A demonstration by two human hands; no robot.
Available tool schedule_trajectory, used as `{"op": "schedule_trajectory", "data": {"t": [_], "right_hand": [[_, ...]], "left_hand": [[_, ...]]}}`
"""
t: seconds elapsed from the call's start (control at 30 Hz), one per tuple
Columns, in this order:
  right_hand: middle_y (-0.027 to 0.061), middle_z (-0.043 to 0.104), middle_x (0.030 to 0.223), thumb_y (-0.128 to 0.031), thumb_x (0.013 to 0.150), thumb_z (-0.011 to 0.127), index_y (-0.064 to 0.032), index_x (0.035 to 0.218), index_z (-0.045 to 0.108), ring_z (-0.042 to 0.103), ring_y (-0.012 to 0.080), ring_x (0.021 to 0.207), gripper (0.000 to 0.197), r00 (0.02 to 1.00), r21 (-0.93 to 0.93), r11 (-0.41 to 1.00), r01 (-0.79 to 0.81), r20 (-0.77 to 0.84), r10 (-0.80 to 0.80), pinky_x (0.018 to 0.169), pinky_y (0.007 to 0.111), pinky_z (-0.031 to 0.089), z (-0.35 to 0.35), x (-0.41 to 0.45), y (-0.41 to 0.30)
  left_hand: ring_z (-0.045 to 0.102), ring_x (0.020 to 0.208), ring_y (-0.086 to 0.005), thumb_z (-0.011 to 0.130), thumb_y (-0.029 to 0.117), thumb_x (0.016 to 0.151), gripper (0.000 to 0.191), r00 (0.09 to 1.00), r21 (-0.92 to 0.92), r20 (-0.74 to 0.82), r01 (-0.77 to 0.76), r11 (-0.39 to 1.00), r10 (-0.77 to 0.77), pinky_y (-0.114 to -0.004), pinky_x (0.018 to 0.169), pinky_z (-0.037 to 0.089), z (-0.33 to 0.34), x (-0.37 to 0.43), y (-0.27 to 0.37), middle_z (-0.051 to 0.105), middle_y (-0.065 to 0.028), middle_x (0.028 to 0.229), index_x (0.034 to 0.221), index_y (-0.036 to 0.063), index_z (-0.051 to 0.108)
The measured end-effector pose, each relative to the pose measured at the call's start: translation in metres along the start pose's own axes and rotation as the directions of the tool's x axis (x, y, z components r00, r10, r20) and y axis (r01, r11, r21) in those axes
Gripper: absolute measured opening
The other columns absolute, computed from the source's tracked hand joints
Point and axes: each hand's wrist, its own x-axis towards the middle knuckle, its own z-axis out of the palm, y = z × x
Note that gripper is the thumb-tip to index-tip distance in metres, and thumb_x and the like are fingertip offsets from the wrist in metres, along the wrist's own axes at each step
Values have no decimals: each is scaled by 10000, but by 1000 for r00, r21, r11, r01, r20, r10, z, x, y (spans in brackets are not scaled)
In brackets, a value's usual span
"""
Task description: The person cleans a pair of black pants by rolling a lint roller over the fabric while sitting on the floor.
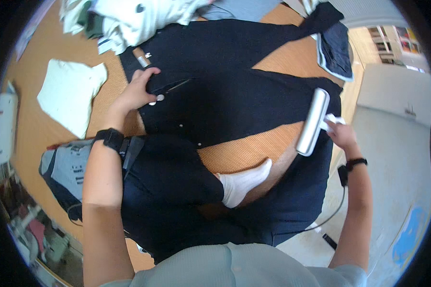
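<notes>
Black trousers (219, 97) lie spread on a tan woven mat (233, 154), their legs pointing right. My left hand (138, 88) rests on the waistband at the left, thumb and fingers spread, its thumb beside a pale round button (160, 97). A brown and white label (141, 57) shows just above it. In my right hand (339, 132) is the white handle of what looks like a lint roller (313, 122) with a wide silver cylinder. That cylinder overlaps the lower end of the nearer trouser leg; whether it touches the cloth I cannot tell.
Piled clothes (136, 25) lie at the far side. A folded pale garment (72, 93) is at left, a grey one (64, 165) beside my knee. Dark folded cloth (334, 52) sits far right. My white-socked foot (244, 183) is close to the trousers. A cable (330, 219) hangs by my right arm.
</notes>
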Motion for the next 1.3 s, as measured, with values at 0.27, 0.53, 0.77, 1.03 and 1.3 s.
{"op": "schedule_trajectory", "data": {"t": [0.27, 0.53, 0.77, 1.03, 1.3], "right_hand": [[131, 630, 891, -290, 788, 596, -136, 1091, 551, 621, 292, 792, 342, 902, 354, 902, 248, -423, -82, 669, 377, 494, -101, 62, -102], [78, 633, 829, -340, 838, 522, -162, 997, 565, 617, 261, 795, 243, 655, 113, 712, 693, -511, -556, 679, 382, 497, -206, 177, -289], [125, 626, 934, -317, 804, 563, -138, 1102, 550, 600, 302, 855, 348, 855, 216, 845, 490, -311, -416, 727, 390, 485, -136, 185, -169], [122, 642, 821, -297, 763, 605, -167, 1085, 569, 627, 275, 757, 349, 976, -22, 992, 122, -180, -123, 668, 369, 502, -110, 123, -61], [97, 638, 852, -407, 816, 528, -178, 1010, 568, 622, 280, 799, 303, 826, 330, 813, 481, -480, -294, 677, 397, 500, -137, 138, -202]], "left_hand": [[513, 446, -137, 603, 78, 788, 139, 924, -188, 157, 373, 908, -347, -267, 373, 413, -13, -6, -12, 489, -31, 619, 834, 46, 475], [645, 681, -172, 487, 156, 847, 175, 500, -63, 791, 640, 766, -353, -256, 501, 473, 1, -12, 6, 653, -84, 762, 875, 40, 614], [651, 764, -244, 561, 122, 836, 146, 462, -40, 853, 520, 853, -242, -309, 588, 506, 9, -6, -11, 655, -81, 895, 942, 33, 608], [658, 723, -190, 570, 131, 828, 136, 461, 3, 832, 554, 832, -310, -264, 581, 494, -1, -7, 3, 661, -74, 851, 906, 34, 624], [650, 671, -182, 574, 107, 811, 142, 459, 40, 825, 534, 844, -330, -247, 535, 491, 2, -3, 1, 664, -92, 862, 926, 34, 614]]}}
